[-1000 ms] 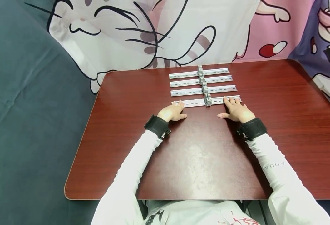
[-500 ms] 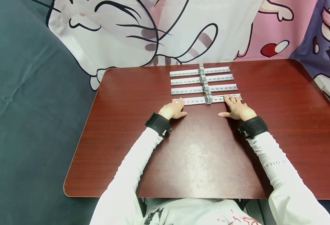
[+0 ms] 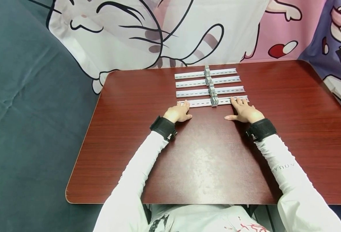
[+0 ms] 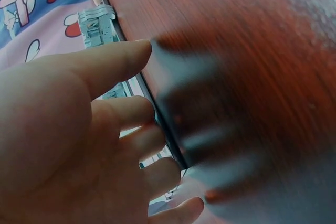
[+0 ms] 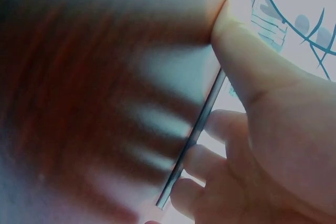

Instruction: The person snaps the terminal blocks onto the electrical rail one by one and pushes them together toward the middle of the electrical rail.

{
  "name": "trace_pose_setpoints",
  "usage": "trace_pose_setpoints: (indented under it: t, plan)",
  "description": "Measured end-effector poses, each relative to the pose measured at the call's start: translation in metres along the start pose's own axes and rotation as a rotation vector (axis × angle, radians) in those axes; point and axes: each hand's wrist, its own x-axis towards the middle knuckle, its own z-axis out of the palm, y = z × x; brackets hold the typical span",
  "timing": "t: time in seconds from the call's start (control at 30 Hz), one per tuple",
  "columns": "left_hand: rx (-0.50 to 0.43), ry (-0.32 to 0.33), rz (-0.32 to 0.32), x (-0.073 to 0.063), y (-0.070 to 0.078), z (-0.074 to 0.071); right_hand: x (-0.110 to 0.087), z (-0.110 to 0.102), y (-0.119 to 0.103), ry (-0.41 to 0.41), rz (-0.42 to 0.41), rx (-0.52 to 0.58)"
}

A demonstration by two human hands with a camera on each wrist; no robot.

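Several slotted metal mounting rails lie in parallel across the back of the table. The nearest rail (image 3: 200, 102) carries a small stack of grey terminal blocks (image 3: 214, 100) near its middle. My left hand (image 3: 177, 113) lies with extended fingers at this rail's left end, thumb spread on the tabletop. At the right end, the fingertips of my right hand (image 3: 246, 113) rest over the rail, its thumb pointing inward. In the left wrist view, the rail's front edge (image 4: 167, 129) runs right at the fingertips. The right wrist view likewise has the edge (image 5: 184, 153) along the fingers.
Behind the nearest rail are a third rail (image 3: 192, 93), a further one (image 3: 190, 84) and the backmost (image 3: 189, 75), each with grey blocks. The brown tabletop (image 3: 205, 161) ends at a printed cloth (image 3: 115, 48) at the back. Black bands wrap both wrists.
The head view has shifted very slightly. Both hands keep their places at the ends of the nearest rail, and the rails lie as before.
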Motion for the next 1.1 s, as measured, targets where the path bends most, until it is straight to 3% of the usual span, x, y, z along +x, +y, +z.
trace_pose_setpoints:
  t: [0.37,0.57,0.67,0.83,0.97,1.1]
  plan:
    - [-0.007,0.006,-0.01,0.005,-0.004,-0.001,0.009,-0.005,-0.001,-0.012,-0.014,-0.004]
    - [0.026,0.058,-0.022,0.002,-0.007,0.005,0.015,-0.002,-0.003,0.007,-0.02,-0.014]
    - [0.062,0.154,-0.002,0.003,-0.008,0.008,0.014,0.0,-0.005,0.029,-0.018,-0.041]
    - [0.037,0.419,0.082,0.001,-0.013,0.003,0.002,-0.013,-0.013,0.023,-0.052,-0.089]
    - [-0.013,0.55,0.148,0.001,-0.015,-0.021,-0.005,-0.055,-0.022,0.011,-0.097,-0.144]
    - [-0.027,0.642,0.176,0.003,-0.014,-0.059,-0.004,-0.114,-0.036,-0.016,-0.093,-0.177]
